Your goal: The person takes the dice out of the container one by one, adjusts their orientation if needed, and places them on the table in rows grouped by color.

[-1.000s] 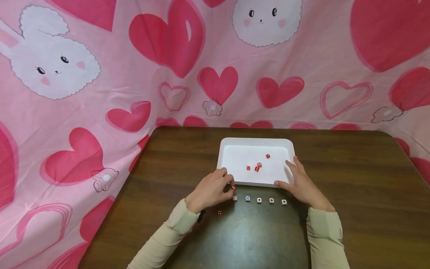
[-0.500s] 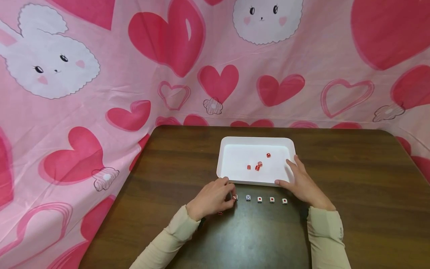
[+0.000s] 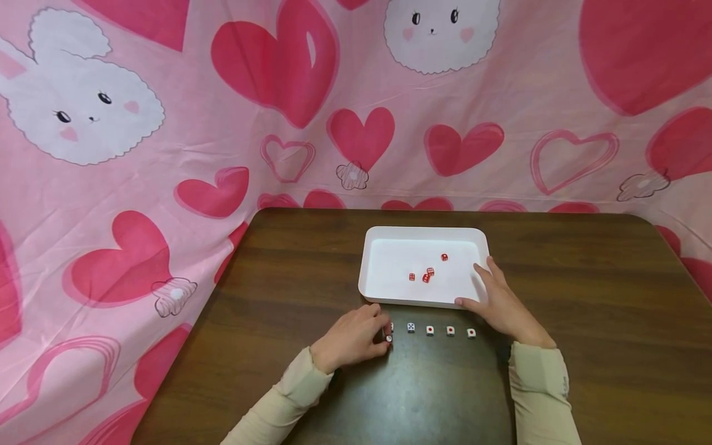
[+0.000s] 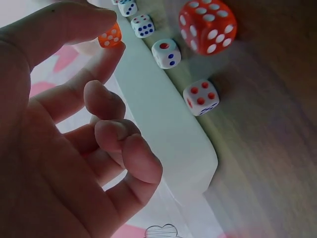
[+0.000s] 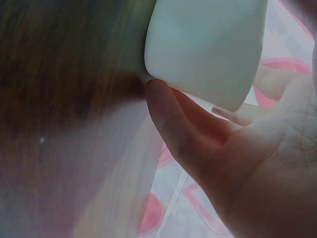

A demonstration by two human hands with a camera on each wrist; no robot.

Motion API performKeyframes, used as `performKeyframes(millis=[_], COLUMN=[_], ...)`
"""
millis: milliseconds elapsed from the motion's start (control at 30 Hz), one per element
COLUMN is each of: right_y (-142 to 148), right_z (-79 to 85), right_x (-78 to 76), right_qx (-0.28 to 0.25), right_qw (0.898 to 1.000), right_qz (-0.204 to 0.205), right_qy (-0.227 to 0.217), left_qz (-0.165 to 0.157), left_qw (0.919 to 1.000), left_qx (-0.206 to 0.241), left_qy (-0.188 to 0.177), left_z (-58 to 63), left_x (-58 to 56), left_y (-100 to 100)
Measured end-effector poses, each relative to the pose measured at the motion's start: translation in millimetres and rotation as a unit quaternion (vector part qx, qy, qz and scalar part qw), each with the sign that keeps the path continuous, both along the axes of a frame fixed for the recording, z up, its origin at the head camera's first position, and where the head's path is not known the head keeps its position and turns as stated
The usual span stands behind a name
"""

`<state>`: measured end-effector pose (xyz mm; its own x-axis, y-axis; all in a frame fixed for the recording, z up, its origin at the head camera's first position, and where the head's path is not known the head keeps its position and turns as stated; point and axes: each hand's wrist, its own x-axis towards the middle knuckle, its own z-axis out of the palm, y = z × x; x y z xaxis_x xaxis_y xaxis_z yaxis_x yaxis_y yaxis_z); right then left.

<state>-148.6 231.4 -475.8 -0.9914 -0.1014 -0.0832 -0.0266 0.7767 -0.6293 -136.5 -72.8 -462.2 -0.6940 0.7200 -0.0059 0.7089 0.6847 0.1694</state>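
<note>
My left hand [image 3: 353,339] is low over the table, left of a row of white dice [image 3: 430,331]. In the left wrist view its thumb and a fingertip pinch a small red die [image 4: 110,36]; the other fingers are curled. Another red die [image 4: 208,26] lies on the table in that view, hidden behind the hand in the head view. The row's leftmost white die [image 4: 201,98] is partly covered by my fingers in the head view. My right hand [image 3: 503,309] holds the near right corner of a white tray [image 3: 367,262], thumb against its front, fingers over its right side.
Several red dice [image 3: 426,278] lie inside the tray, towards its middle and right. Everything stands on a dark wooden table [image 3: 300,259]. Pink cloth [image 3: 222,142] with hearts and rabbit faces hangs behind and at the left.
My left hand has come towards me, from beside the tray's front edge past the leftmost white die, with the red die pinched. It now covers the red die on the table. The right hand stays put.
</note>
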Motion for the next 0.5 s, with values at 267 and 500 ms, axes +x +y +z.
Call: performKeyframes(millis=[267,500], right_y=[-0.2,-0.7], right_z=[0.1,0.6], right_x=[0.4,1.0], right_qx=[-0.002,-0.004], right_qw=[1.0,1.0], right_qz=[0.0,0.0], right_qy=[-0.002,-0.004], left_qz=[0.007,0.01], left_qw=[0.9996,0.9993], left_qx=[-0.013,-0.019], left_qy=[-0.022,-0.032], left_z=[-4.0,-8.4], left_x=[3.9,6.3], left_y=[-0.5,-0.8])
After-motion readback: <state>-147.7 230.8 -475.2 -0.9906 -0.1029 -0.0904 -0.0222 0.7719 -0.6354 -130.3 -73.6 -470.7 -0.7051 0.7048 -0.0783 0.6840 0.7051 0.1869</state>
